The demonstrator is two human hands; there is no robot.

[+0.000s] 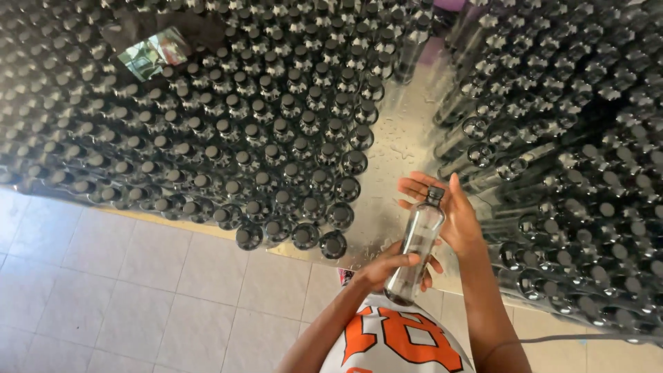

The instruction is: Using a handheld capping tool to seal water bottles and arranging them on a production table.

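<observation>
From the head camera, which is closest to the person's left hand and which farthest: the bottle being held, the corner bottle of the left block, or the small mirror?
1. Held bottle, gripped at its base by the left hand.
2. Corner bottle, just up-left on the shiny table.
3. Mirror, far upper left among the bottles.

Setting reads as a small bottling or packing workroom, not a home kitchen; a shiny, wet sheet-metal table [397, 138] carries hundreds of identical clear glass bottles with dark screw caps [228, 131], packed upright in tight rows on the left; a second mass of the same bottles [566, 166] crowds the right side, some uncapped; only a narrow bare strip of metal between the two blocks; floor of pale square tiles [124, 297] with plain grout lines.
</observation>
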